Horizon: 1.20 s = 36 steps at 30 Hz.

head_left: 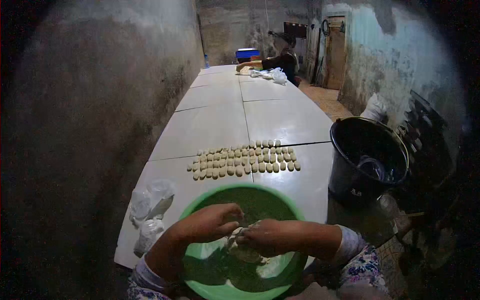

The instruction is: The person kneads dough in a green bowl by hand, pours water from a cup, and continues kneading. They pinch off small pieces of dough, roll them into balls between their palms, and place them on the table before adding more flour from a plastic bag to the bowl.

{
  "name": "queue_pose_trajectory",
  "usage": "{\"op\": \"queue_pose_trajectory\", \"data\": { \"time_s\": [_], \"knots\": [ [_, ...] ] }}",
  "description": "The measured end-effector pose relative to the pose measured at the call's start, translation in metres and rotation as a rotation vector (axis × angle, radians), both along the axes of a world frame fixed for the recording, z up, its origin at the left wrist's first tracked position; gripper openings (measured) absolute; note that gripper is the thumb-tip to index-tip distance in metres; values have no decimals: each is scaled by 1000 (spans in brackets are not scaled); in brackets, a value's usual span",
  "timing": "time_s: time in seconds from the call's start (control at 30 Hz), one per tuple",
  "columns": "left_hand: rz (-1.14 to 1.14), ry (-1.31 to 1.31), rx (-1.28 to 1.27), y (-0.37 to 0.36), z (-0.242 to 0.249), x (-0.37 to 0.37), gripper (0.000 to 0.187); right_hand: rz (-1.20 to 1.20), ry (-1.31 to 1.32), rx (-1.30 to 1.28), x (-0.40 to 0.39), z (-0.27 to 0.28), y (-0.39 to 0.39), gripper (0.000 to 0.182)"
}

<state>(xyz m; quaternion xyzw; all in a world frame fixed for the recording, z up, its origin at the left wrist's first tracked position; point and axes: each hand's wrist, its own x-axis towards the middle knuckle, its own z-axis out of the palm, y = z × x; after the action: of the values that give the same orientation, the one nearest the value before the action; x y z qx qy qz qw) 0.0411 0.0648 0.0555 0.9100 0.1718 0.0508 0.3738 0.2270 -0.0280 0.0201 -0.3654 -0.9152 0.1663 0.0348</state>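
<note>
A wide green basin [292, 205] stands at the near end of the table, right in front of me. Inside it lies a lump of pale dough [245, 252]. My right hand [265, 234] is closed over the top of the dough, its fingers bent into it. My left hand [212, 222] hovers at the dough's left side, thumb and fingers apart, with nothing visible between them. Beyond the basin, small oval dough pieces [230, 162] lie in several rows on the white table [210, 125].
Clear plastic bags [150, 215] rest at the table's left edge. A large black bucket [352, 170] stands on the right. At the far end, another person [285, 60] reaches over the table near white bags [275, 75] and a blue container [247, 53]. A wall runs along the left.
</note>
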Motion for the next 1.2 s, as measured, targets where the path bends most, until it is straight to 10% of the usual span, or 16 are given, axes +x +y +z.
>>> {"op": "queue_pose_trajectory", "data": {
  "time_s": [0.37, 0.57, 0.73, 0.93, 1.2],
  "knots": [
    [139, -53, -394, 18, -17, -1, 29, -198, 236, -354, 11, 23, 25, 25],
    [25, -103, -354, 0, -7, -1, 70, -286, 368, -120, 12, 16, 23, 29],
    [-20, -145, -581, -7, -21, 0, 56, -293, 274, -98, 5, 32, 16, 25],
    [-276, 326, -466, -6, -40, -3, 37, -95, 73, -174, 5, 34, 14, 26],
    [-382, 709, -295, -40, -43, -1, 74, 163, -219, -367, 4, 36, 4, 25]
  ]
}}
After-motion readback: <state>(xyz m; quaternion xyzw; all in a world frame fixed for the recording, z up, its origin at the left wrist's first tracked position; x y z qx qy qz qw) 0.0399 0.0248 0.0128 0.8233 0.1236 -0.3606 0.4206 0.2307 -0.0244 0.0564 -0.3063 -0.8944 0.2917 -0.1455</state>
